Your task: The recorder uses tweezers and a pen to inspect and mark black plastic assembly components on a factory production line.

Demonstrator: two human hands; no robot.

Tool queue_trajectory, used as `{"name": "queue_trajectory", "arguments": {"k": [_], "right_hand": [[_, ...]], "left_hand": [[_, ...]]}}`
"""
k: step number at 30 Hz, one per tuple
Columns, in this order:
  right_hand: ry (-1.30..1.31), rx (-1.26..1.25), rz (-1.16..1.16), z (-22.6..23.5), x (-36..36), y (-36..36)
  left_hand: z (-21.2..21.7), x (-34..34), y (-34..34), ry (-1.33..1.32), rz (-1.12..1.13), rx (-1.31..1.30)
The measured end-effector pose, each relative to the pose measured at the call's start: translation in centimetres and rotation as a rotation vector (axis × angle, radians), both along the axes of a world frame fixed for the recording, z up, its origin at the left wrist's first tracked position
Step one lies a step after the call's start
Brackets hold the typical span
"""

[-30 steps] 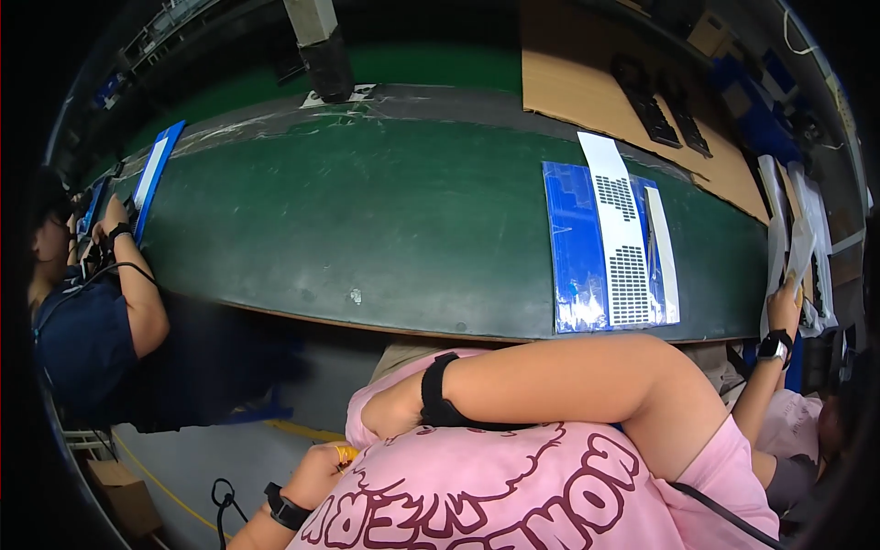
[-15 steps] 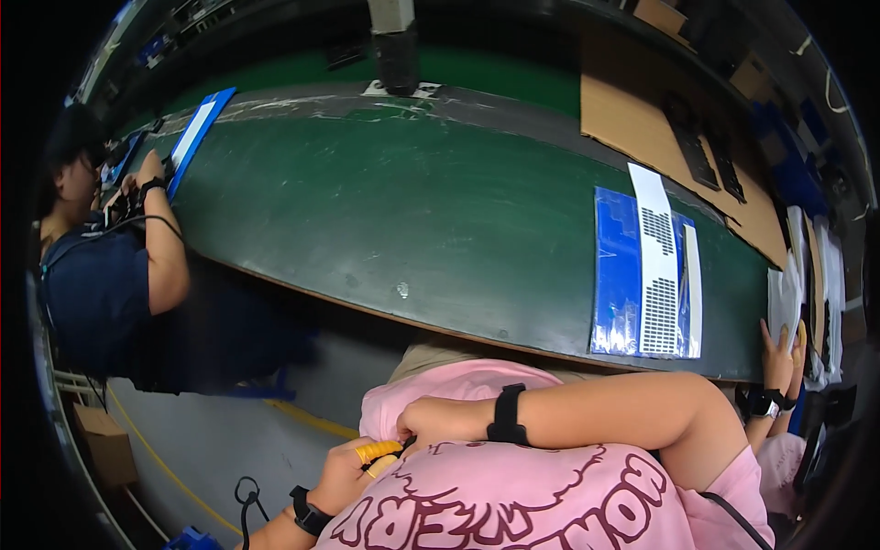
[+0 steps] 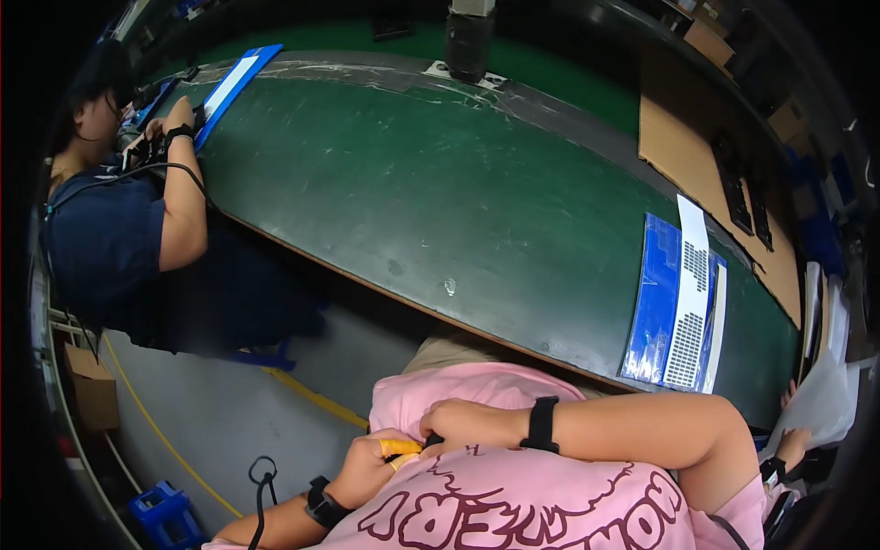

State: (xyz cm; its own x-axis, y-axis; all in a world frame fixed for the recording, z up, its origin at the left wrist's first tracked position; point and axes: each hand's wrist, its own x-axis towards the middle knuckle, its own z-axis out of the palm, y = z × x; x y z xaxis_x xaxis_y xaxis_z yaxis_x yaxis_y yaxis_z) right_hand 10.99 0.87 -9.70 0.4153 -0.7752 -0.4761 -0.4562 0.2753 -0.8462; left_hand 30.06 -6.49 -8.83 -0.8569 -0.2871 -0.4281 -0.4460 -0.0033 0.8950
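My left hand (image 3: 367, 467) and my right hand (image 3: 456, 425) meet in front of my pink shirt, away from the table. Yellow covers (image 3: 400, 447) wrap fingers of my left hand, which are bent inward. Between the two hands shows a small black thing (image 3: 433, 441), too small and too covered to name. My right fingers curl closed around its upper side, and their tips are hidden. Black bands circle both wrists, one on the right (image 3: 541, 424) and one on the left (image 3: 323, 502).
Across the green table (image 3: 412, 202), a blue board (image 3: 649, 302) bears a white strip with black rectangles (image 3: 689, 344). Cardboard (image 3: 683, 128) with dark parts lies at the back right. A co-worker (image 3: 110, 247) works at the left; another person's hand (image 3: 794, 445) is by plastic sheeting (image 3: 825, 394).
The view has shifted, so the table and boards sit further right and lower. My hands stay together at the shirt. The person at right has moved their hands lower along the plastic.
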Motion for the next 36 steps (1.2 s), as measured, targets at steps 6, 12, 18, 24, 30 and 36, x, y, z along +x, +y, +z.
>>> {"name": "queue_trajectory", "arguments": {"k": [6,12,18,24,30,36], "right_hand": [[-0.024,-0.104,0.008,-0.1,-0.1,0.4],[-0.061,-0.051,-0.01,2.2,-1.3,-0.7],[0.123,-0.008,0.139,2.0,-0.1,-2.6],[0.16,-0.062,0.118,2.6,0.0,-3.1],[0.037,0.051,0.25,1.5,0.2,-4.5],[0.138,0.104,0.133,1.7,0.2,-3.9]], "left_hand": [[1.1,-0.3,-1.3,-0.078,0.01,0.163],[0.9,0.5,-2.0,-0.022,-0.22,0.229],[0.7,0.3,-1.5,-0.06,-0.123,0.325],[1.5,0.1,-1.6,-0.094,0.026,0.315],[1.0,-0.3,-2.1,-0.22,0.076,0.46],[0.9,-0.7,-2.4,-0.224,0.029,0.465]]}}
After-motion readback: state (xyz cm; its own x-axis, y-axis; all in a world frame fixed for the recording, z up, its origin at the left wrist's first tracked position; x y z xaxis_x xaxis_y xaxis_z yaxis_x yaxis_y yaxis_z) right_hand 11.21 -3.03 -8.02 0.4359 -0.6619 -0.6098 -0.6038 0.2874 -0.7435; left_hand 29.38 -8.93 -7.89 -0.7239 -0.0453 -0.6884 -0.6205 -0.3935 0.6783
